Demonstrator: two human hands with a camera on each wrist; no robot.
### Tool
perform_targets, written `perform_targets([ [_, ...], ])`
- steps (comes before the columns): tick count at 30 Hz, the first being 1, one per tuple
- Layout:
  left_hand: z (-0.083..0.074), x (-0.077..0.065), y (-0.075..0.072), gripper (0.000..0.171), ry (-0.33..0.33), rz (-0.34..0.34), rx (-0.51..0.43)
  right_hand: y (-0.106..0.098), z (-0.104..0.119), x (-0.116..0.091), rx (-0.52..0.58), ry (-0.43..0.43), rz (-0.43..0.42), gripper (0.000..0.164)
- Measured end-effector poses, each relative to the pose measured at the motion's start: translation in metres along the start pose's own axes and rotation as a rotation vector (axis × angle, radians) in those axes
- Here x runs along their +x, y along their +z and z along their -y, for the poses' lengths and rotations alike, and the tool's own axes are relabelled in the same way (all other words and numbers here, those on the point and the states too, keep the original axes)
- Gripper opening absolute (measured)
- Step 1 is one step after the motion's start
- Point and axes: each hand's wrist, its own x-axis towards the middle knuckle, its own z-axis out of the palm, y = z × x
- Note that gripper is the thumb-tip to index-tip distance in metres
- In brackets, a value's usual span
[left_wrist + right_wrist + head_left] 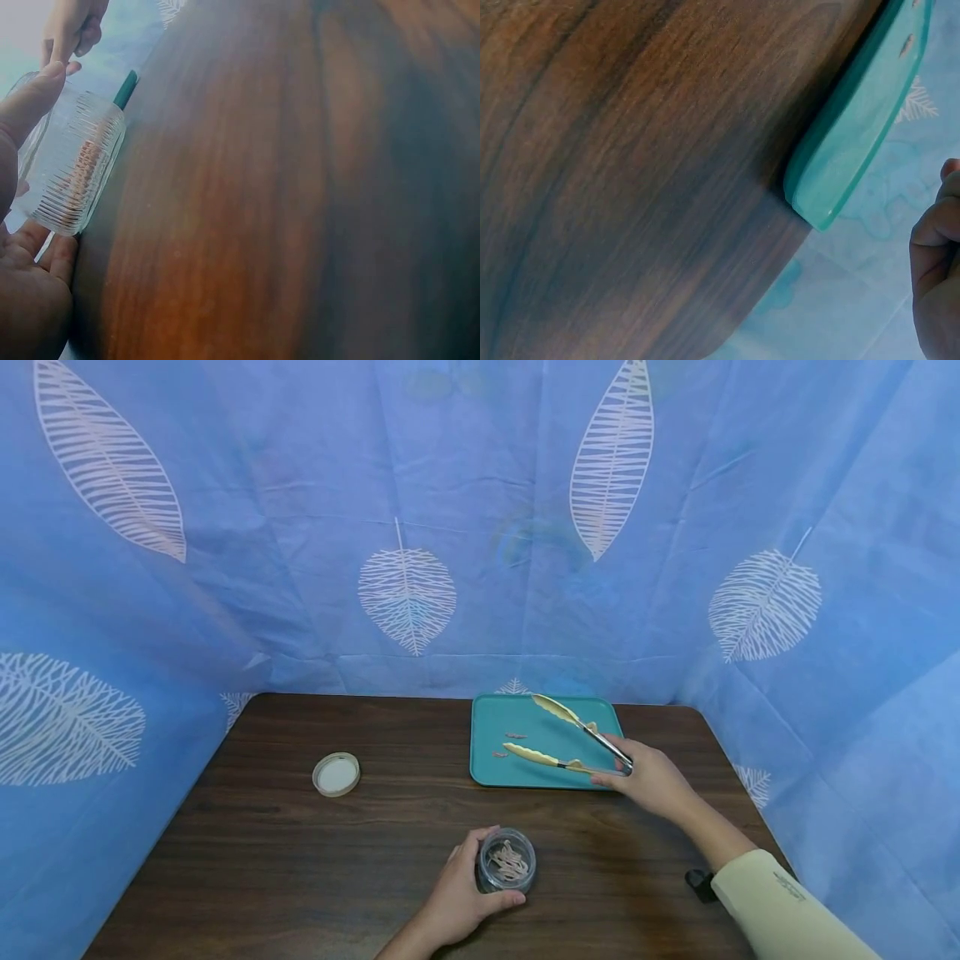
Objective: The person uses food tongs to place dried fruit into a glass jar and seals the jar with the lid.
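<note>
In the head view my left hand (459, 900) grips a clear glass jar (486, 878) from its left side, thumb and fingers curled round it. Small pale pinkish-brown strips (508, 862) lie inside the jar, which stands on the table; its ribbed wall (69, 187) shows in the left wrist view. My right hand (651, 778) holds metal tongs (611, 749) with pale yellow tips. Their arms are spread apart over a teal tray (491, 777), with nothing between the tips. Two small reddish strips (515, 736) lie on the tray near the tips.
A round lid (337, 774) with a white inside lies on the dark wooden table (300, 860) at the left. A small black object (701, 885) sits by the right sleeve. Blue leaf-patterned cloth (487, 527) hangs behind the table and at both sides.
</note>
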Motion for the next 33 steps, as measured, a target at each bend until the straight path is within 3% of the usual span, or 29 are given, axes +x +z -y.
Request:
perform_targets([
  [14, 0.001, -0.002, -0.001, 0.095, 0.002, -0.003, -0.002, 0.022, -0.001, 0.021, -0.042, 0.108, 0.073, 0.092],
  [24, 0.003, 0.0, 0.0, 0.096, -0.016, 0.003, -0.005, 0.032, 0.001, 0.021, -0.146, 0.084, 0.091, 0.08],
  [33, 0.003, 0.0, 0.0, 0.096, -0.025, 0.004, -0.006, 0.034, 0.001, 0.021, -0.152, 0.095, 0.115, 0.074],
])
